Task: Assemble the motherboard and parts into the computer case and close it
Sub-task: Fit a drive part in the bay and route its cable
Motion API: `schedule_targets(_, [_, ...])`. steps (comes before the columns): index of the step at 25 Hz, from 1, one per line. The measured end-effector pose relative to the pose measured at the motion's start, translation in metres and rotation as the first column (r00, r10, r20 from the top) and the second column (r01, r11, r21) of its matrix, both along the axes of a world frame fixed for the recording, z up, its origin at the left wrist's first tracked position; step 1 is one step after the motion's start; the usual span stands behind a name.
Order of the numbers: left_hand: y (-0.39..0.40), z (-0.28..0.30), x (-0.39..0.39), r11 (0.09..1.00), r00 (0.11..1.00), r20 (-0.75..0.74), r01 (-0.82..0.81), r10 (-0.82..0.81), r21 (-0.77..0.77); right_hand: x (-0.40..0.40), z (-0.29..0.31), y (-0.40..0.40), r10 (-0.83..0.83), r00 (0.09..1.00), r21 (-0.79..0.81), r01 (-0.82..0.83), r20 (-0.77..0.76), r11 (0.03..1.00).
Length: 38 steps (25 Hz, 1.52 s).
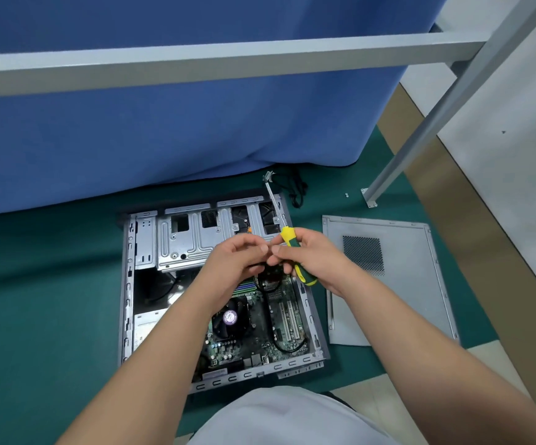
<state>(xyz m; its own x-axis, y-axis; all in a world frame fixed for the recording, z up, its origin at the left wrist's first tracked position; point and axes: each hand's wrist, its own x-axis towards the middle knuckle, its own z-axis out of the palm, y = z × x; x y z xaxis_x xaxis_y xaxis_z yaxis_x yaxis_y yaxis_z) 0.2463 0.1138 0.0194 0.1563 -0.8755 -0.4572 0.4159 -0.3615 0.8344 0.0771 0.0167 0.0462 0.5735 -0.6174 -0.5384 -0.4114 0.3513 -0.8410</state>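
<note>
An open grey computer case [127,284] lies flat on the green floor mat. Inside it sits the motherboard [260,332] with a round CPU fan [229,317] and a silver drive cage [189,239] at the far end. My right hand [311,255] grips a yellow-and-green screwdriver [298,264] above the case, shaft pointing away. My left hand [241,255] has its fingers curled, fingertips meeting those of my right hand; anything pinched between them is too small to see. The grey side panel [398,300] lies flat to the right of the case.
A blue curtain [164,130] hangs behind the case. A grey metal frame bar [228,59] crosses overhead, and its slanted leg [420,136] stands on the mat at the right. A black cable [295,187] and a small screw [346,195] lie beyond the case.
</note>
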Motion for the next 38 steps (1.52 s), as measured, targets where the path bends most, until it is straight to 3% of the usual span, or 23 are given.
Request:
schedule_targets(2, [-0.006,0.002,0.002,0.968,0.943,-0.227,-0.250,0.244,0.003,0.000,0.003,0.004,0.129,0.989,-0.013,-0.130,-0.070,0.991])
schedule_targets(5, [-0.015,0.003,0.011,0.831,0.623,-0.582,-0.525,0.522,0.183,0.000,0.004,0.013,0.310,0.945,0.012,-0.310,-0.107,0.951])
schedule_targets(6, [-0.016,0.003,0.014,0.798,0.541,-0.627,-0.555,0.560,0.234,0.000,0.005,0.014,0.306,0.946,0.007,-0.307,-0.108,0.952])
schedule_targets(8, [-0.015,0.003,0.017,0.767,0.473,-0.654,-0.580,0.590,0.274,-0.002,0.007,0.012,0.182,0.981,-0.030,-0.185,-0.070,0.982])
schedule_targets(10, [-0.012,0.002,0.019,0.752,0.461,-0.647,-0.597,0.607,0.279,-0.007,0.008,0.006,-0.046,0.998,0.003,0.046,0.052,0.999])
schedule_targets(13, [-0.009,0.002,0.019,0.733,0.453,-0.639,-0.623,0.622,0.273,-0.012,0.005,0.001,-0.381,0.889,0.202,0.336,0.255,0.920])
schedule_targets(16, [-0.007,0.001,0.016,0.730,0.440,-0.655,-0.633,0.614,0.259,-0.009,-0.004,0.005,-0.509,0.802,0.210,0.464,0.313,0.861])
schedule_targets(22, [-0.006,-0.001,0.013,0.686,0.346,-0.707,-0.676,0.617,0.268,-0.004,-0.012,0.014,-0.543,0.768,0.157,0.523,0.340,0.838])
schedule_targets(32, [-0.008,-0.004,0.013,0.660,0.300,-0.727,-0.701,0.618,0.272,-0.003,-0.011,0.015,-0.553,0.762,0.180,0.524,0.336,0.832])
schedule_targets(38, [-0.007,-0.004,0.013,0.661,0.315,-0.712,-0.698,0.628,0.275,-0.003,-0.009,0.015,-0.508,0.793,0.115,0.500,0.338,0.858])
